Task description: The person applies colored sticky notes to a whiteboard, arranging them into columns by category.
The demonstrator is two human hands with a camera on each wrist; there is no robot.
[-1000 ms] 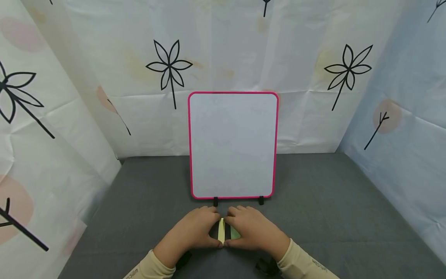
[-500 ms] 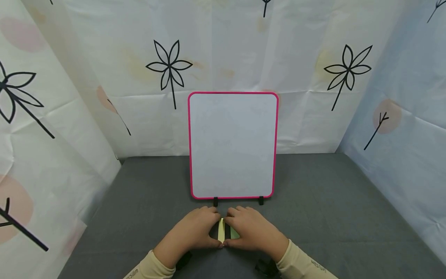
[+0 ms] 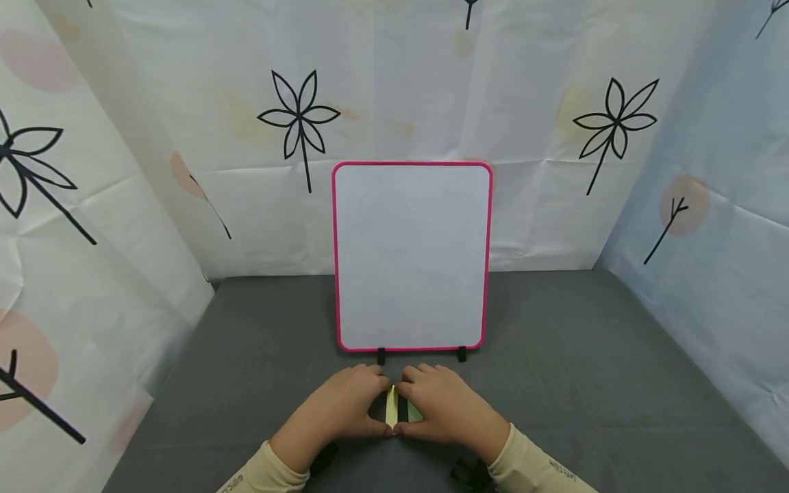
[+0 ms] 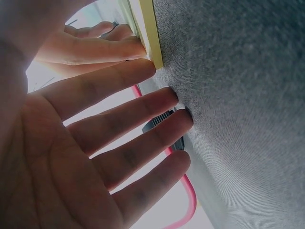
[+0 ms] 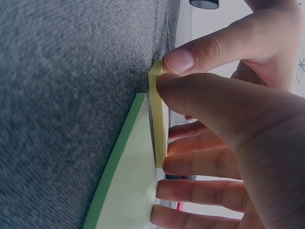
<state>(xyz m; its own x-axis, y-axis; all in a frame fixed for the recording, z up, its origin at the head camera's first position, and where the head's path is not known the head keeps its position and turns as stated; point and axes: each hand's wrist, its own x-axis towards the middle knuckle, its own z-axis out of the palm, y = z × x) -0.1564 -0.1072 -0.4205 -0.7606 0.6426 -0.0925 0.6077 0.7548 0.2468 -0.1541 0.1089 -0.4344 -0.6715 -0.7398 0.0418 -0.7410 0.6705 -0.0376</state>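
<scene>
Nearest you, your cream sleeves (image 3: 542, 465) come in from the lower edge, with dark print too small to read. A black object (image 3: 473, 474) shows beside your right wrist, partly covered, and a smaller dark shape (image 3: 324, 459) sits under your left one. Your left hand (image 3: 345, 404) and right hand (image 3: 446, 407) face each other low over the grey tabletop (image 3: 555, 370), thumbs almost meeting. Between them is the yellow block (image 3: 392, 408), its length pointing away from you. Each grip holds it end to end: both thumbs are at its near end, both index fingers at its far end. Your left wrist view shows that hand's remaining fingers stretched straight and spread apart. The green block (image 5: 125, 176) lies on the tabletop just to the right of the yellow one, partly beneath your right hand, with a dark gap between the two in your head view. Beyond your fingertips, two black feet (image 3: 381, 356) sit at the lower edge of a white board (image 3: 411, 257) with a pink rim, standing upright. Behind it hangs a pale cloth backdrop (image 3: 419, 89) printed with black line flowers, bluish at the right.
</scene>
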